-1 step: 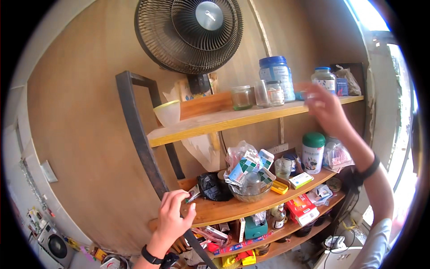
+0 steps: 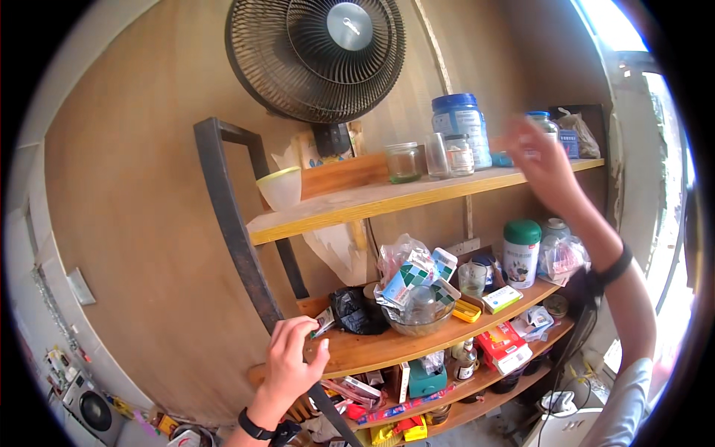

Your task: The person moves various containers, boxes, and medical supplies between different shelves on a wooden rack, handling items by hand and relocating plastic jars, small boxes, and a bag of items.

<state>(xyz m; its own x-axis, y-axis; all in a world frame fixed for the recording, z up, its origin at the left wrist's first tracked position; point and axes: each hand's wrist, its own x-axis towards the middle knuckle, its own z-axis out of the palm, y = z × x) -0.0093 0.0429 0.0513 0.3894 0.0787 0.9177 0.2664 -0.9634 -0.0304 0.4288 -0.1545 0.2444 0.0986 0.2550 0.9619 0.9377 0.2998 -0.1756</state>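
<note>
My left hand (image 2: pixel 289 359) is at the left end of the middle shelf, thumb apart from its curled fingers, with nothing seen in it. Close to its fingertips lies a small packet (image 2: pixel 323 322), beside a crumpled black plastic bag (image 2: pixel 357 310). Raised in front of the upper shelf, my right hand (image 2: pixel 544 162) is blurred; its fingers look loosely apart and I see nothing held. Behind it, partly covered, stands a blue-lidded jar (image 2: pixel 542 123). Left of that hand are a big blue-lidded tub (image 2: pixel 459 127), a small jar (image 2: pixel 459 155), a drinking glass (image 2: pixel 436 155) and an empty glass jar (image 2: pixel 403 162).
A black fan (image 2: pixel 320 59) hangs above the upper shelf (image 2: pixel 387 199), which carries a white bowl (image 2: pixel 280 189) at its left end. Below, a glass bowl (image 2: pixel 417 325) holds cartons near a green-lidded canister (image 2: pixel 520 255). A dark metal post (image 2: pixel 231 216) rises by my left hand.
My right hand has shifted slightly, its fingers lifting a little higher in front of the blue-lidded jar. The left hand stays almost where it was.
</note>
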